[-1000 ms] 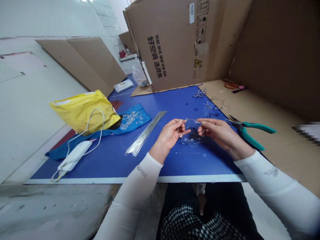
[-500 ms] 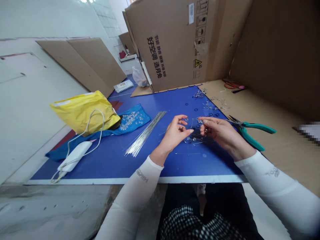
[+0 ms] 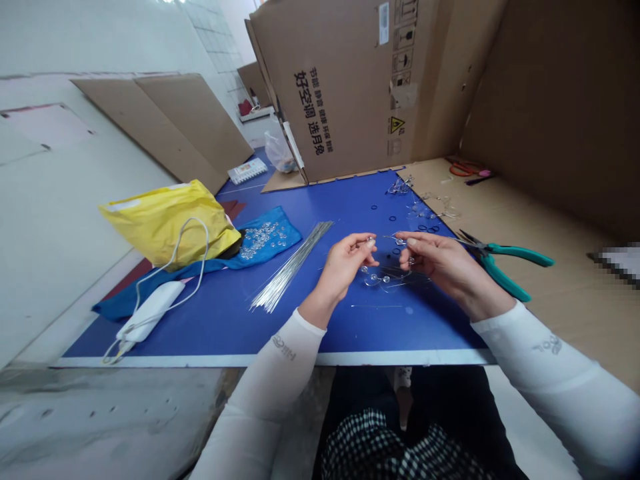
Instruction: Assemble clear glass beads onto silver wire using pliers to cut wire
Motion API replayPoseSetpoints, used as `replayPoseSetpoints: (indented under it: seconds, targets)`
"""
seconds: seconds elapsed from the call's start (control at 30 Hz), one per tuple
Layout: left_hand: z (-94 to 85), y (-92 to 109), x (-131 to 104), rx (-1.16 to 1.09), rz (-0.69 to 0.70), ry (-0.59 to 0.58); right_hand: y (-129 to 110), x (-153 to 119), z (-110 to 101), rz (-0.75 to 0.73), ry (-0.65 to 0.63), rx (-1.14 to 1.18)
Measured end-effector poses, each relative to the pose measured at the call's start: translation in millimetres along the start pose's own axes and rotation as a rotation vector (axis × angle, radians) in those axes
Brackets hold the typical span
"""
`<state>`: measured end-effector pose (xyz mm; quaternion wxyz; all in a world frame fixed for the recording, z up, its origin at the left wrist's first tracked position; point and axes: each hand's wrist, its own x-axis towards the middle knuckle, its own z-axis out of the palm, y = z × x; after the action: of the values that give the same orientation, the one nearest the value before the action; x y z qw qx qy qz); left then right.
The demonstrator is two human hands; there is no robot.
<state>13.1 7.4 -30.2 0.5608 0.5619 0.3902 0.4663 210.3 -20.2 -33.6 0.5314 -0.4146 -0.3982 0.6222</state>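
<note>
Lap: checked fabric (image 3: 385,447) at the bottom edge, below the surface's white front rim.
Surface: blue mat (image 3: 220,320) on the near part; bare brown cardboard (image 3: 565,300) to the right of it.
Left hand: left hand (image 3: 345,267), white sleeve, raised just over the mat; thumb and forefinger pressed together, pinching a clear bead (image 3: 370,240) at the end of a thin wire.
Right hand: right hand (image 3: 440,263), white sleeve, opposite the left; grip pinched on the other end of the same wire piece, fingertips close to those of the left hand.
Wire piece: wire with clear beads (image 3: 387,277), hanging between and just under the two hands, its lower loops on or just above the mat; cannot tell which.
Loose wire: one straight wire (image 3: 375,307) flat on the mat, near side of the hands.
Wire bundle: bundle of straight wires (image 3: 293,267), left of the left hand, lying diagonally on the mat.
Pliers: green-handled pliers (image 3: 505,263) on the cardboard, just right of the right hand.
Charger: white power pack (image 3: 150,310) with cord, near left corner of the mat.
Bag: yellow bag (image 3: 167,223), behind the power pack.
Cloth: blue cloth (image 3: 280,230) carrying a heap of clear beads (image 3: 260,239).
Rings: small black rings (image 3: 427,229) scattered beyond the hands.
Far end: large cardboard box (image 3: 360,80) standing upright at the back of the mat.
</note>
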Motion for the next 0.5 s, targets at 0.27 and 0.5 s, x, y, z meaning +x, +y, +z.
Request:
replayPoseSetpoints:
  seconds: [0.27,0.5]
  targets:
    - [1.7,0.3,-0.5,0.054,0.045,0.006,1.5,-0.4,0.5,-0.032,0.017,-0.04]
    - [1.3,0.3,0.5,0.18,0.125,0.006,2.6,0.4,-1.4,-0.058,0.005,-0.046]
